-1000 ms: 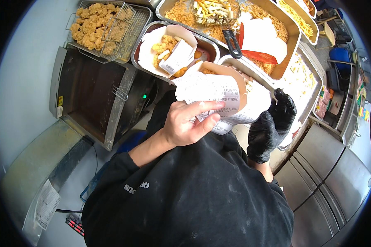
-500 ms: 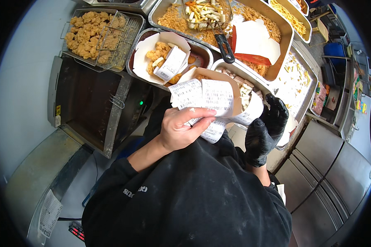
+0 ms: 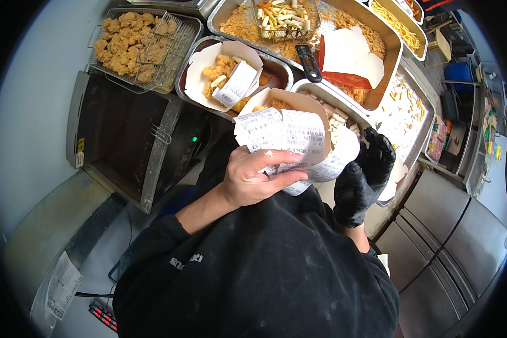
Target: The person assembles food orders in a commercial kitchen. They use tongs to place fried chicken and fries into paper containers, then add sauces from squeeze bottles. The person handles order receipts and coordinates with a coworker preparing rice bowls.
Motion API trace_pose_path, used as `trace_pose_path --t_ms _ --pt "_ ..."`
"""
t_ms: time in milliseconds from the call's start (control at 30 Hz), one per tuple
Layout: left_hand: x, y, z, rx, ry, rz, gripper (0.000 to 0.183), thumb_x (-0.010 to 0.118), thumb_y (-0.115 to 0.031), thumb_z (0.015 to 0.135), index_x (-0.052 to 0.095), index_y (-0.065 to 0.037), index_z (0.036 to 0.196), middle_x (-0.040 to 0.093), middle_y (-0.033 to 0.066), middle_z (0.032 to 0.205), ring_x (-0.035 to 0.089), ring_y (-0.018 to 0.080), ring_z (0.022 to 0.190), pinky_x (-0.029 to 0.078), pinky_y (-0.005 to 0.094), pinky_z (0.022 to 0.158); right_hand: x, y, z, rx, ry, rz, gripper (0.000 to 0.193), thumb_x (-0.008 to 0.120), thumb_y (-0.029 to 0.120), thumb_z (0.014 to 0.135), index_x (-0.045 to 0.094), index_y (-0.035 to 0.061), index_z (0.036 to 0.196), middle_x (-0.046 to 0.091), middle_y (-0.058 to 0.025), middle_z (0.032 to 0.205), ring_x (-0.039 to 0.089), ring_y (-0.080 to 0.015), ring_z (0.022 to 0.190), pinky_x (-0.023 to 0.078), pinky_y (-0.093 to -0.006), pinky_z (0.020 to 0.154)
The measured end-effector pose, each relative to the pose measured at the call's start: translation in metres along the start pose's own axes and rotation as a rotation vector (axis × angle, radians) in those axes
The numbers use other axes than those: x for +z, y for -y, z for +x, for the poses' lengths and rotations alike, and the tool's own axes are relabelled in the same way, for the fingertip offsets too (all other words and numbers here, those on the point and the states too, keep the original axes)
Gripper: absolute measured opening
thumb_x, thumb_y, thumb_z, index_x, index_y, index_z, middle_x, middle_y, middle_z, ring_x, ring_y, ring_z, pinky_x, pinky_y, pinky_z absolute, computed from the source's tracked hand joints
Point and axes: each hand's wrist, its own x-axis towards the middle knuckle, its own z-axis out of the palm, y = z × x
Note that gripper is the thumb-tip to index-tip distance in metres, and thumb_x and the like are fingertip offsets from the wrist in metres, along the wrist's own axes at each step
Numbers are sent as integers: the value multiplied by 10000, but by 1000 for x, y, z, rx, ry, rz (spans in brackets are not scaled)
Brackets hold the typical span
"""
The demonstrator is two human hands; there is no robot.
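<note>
My left hand [image 3: 259, 174], bare, pinches several printed paper receipts [image 3: 304, 132] between thumb and fingers. The strips fan out, and their right end curls toward my other hand. Just right of that curl is my right hand [image 3: 366, 177], in a black glove, its fingers bent but apart with nothing visible in them. Behind the receipts stands a paper carton [image 3: 316, 107] with fried pieces inside, partly hidden. Another open carton [image 3: 195, 76] farther left holds fried chicken [image 3: 219, 70] and a folded receipt [image 3: 236, 84].
A wire basket of fried chicken [image 3: 127, 42] sits at the far left. Behind the cartons, a large metal tray [image 3: 397, 53] of crumbs holds a black-handled basket [image 3: 308, 62] and a red-and-white box [image 3: 349, 56]. White sticks fill a tray [image 3: 304, 85]. Fries [image 3: 397, 22] lie at the back right.
The receipts have shifted slightly right and spread a bit differently, with my left fingers moved a little along them. My right hand stays nearly in place.
</note>
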Motion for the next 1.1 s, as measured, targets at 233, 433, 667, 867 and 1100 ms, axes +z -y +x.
trace_pose_path --t_ms 233,433,667,867,1100 --pt "4 -5 -8 -4 -10 29 266 850 21 671 711 -47 887 734 88 822 730 218 792 570 305 691 -4 1 -3 -20 40 61 696 761 -40 756 460 68 1374 518 -141 1381 482 -287 1301 415 -383 1063" --pt "3 -6 -12 25 -1 79 295 837 69 633 723 -54 875 733 92 825 728 224 786 570 303 683 -10 8 -3 115 114 189 673 767 71 800 445 57 1391 494 -167 1403 468 -286 1310 405 -391 1065" --pt "-3 -12 -16 94 8 168 325 836 88 611 741 -69 880 733 86 848 725 230 803 571 304 697 -8 3 4 166 164 214 590 697 162 852 456 -7 1362 497 -197 1393 523 -276 1231 417 -367 1050" --pt "-13 -13 -26 78 -16 196 304 836 91 622 743 -52 872 733 97 858 724 232 832 568 313 739 -25 -16 28 94 194 60 421 598 47 907 480 -23 1305 572 -199 1292 609 -235 960 500 -374 868" --pt "-41 -18 -34 107 -70 333 267 802 127 638 725 -26 842 732 137 883 724 279 883 564 363 786 -74 -54 136 101 51 -974 435 641 87 887 543 67 1311 628 -136 1188 627 -244 1016 503 -356 916"
